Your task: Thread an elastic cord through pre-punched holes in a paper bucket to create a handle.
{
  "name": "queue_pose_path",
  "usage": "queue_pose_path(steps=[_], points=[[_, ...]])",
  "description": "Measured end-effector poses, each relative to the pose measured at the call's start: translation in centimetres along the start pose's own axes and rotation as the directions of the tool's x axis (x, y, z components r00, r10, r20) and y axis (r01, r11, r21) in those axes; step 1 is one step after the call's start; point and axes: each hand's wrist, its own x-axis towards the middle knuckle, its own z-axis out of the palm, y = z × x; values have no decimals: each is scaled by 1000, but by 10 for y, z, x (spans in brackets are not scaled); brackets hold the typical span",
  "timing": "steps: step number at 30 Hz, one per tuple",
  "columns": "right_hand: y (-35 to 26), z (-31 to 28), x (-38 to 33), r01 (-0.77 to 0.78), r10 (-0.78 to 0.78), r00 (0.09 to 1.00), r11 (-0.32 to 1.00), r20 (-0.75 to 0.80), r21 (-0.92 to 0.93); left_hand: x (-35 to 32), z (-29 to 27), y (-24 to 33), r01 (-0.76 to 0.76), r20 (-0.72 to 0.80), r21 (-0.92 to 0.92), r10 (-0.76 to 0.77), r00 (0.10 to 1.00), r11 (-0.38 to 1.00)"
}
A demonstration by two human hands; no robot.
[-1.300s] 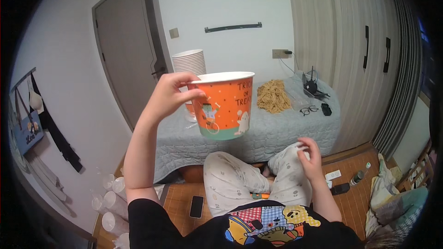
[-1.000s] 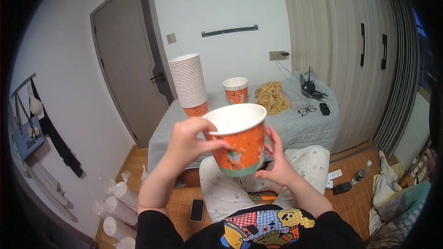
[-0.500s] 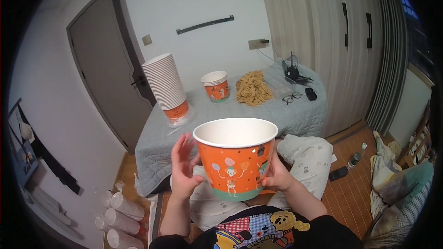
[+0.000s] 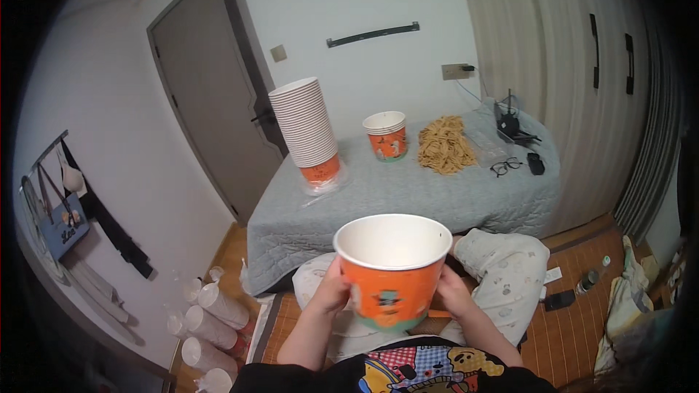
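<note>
An orange paper bucket [image 4: 389,295] with a white rim and green base is held upright above my lap. My left hand [image 4: 333,290] grips its left side, and my right hand [image 4: 454,295] holds the right side; the bucket hides part of the fingers of both. Its white inside looks empty, with a small dark spot like a hole near the right of the rim. Beyond it, on the quilt-covered table [image 4: 378,193], stand a tall stack of matching buckets [image 4: 302,127], a shorter stack [image 4: 386,138] and a heap of tan cord-like pieces [image 4: 445,149].
Eyeglasses [image 4: 506,167], a small black object [image 4: 535,164] and a black device with antennas [image 4: 510,125] lie at the table's right. Several wrapped bucket stacks [image 4: 211,327] rest on the floor at left. A bottle [image 4: 587,282] and black phone-like object [image 4: 560,300] lie at right.
The bucket has been turned, so the skeleton picture no longer faces me, and it sits lower. My left hand, spread before, now closes on its side. The whole view has shifted.
</note>
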Motion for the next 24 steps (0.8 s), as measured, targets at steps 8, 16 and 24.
queue_pose_path(steps=[8, 16, 24], points=[[2, -10, 36, 111, -110, 994, 993, 19, -43, 61, 19, 1, -105, -89, 866, 357, 930, 489], [-20, 5, 109, 317, -462, 865, 806, -195, -500, 118, -10, 3, -85, -44, 962, 455, 889, 259], [-53, 22, 195, 413, -496, 855, 480, 148, -774, 172, -41, -9, -108, -27, 969, 531, 847, 222]])
